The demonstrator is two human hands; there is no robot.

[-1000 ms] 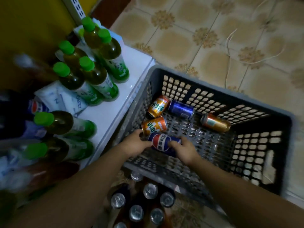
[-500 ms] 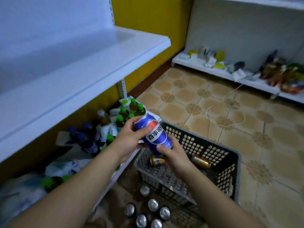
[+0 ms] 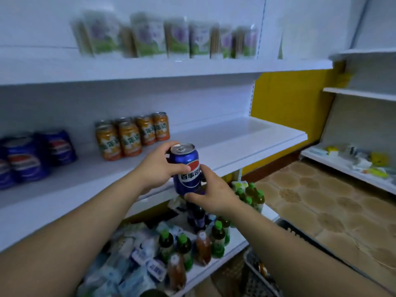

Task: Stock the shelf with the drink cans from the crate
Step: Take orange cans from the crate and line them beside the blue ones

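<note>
Head view, so here's what you've got: your left hand (image 3: 157,170) is wrapped round the upper half of a blue cola can (image 3: 186,168), with the thumb across the front and a fingertip up by the rim. Your right hand (image 3: 214,196) cups the can from below and from its right side. Both hands are gripping that one can. It's upright with the pull tab on top, pretty much dead centre, held in the air at the front edge of the middle shelf (image 3: 235,146) and not standing on it. On that shelf, about 10 o'clock from the can, a cluster of orange cans (image 3: 130,136) stands upright. Further out at 9 o'clock there's a bunch of blue cans (image 3: 27,157), a bit blurry. Up at 12 o'clock the top shelf (image 3: 150,69) carries a row of cartons (image 3: 162,37), too smeared to read. Down at 6 o'clock the bottom shelf has green-capped bottles (image 3: 184,247) and some white-and-blue packs (image 3: 137,273). The crate (image 3: 255,277) peeks in at 5 o'clock, mostly hidden behind your right forearm, next to the tiled floor (image 3: 321,200).
</note>
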